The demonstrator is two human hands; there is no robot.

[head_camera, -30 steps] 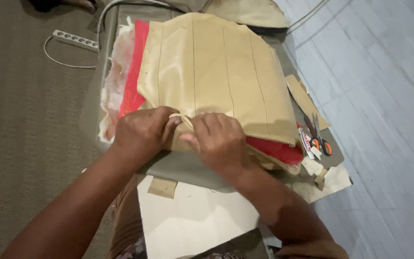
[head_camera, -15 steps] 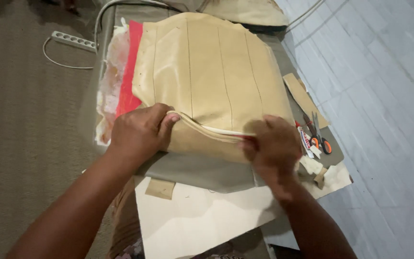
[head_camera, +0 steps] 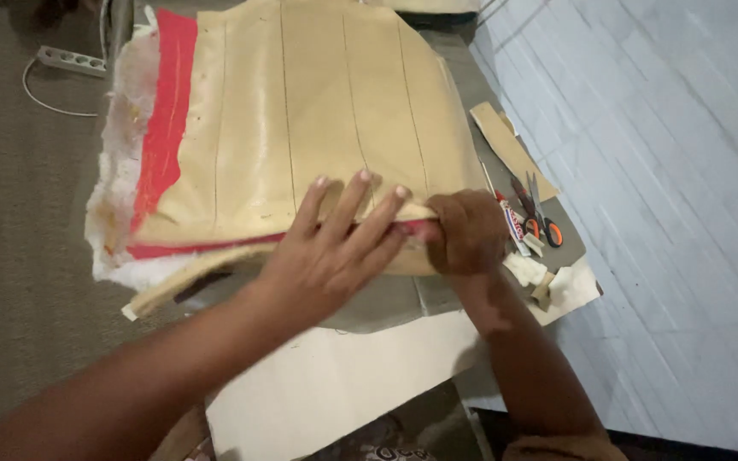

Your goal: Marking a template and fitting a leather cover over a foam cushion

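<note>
Hands are working: left hand (head_camera: 335, 252) is pressing flat, fingers spread, on the big tan stitched leather sheet (head_camera: 318, 128); right hand (head_camera: 465, 232), at 3 o'clock, is pinching its edge in a tight grip.

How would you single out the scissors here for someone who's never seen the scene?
Start at the big tan stitched panel in the middle, then follow its near edge to the right hand gripping it. Just right of that hand, on a grey sheet, lie the scissors: dark blades pointing away, the only thing there with orange handle loops.

A grey carpeted floor (head_camera: 10, 256) carries the tan padded cover (head_camera: 318, 128); scissors (head_camera: 540, 213) lie at three o'clock, a power strip (head_camera: 70, 61) at ten.
</note>
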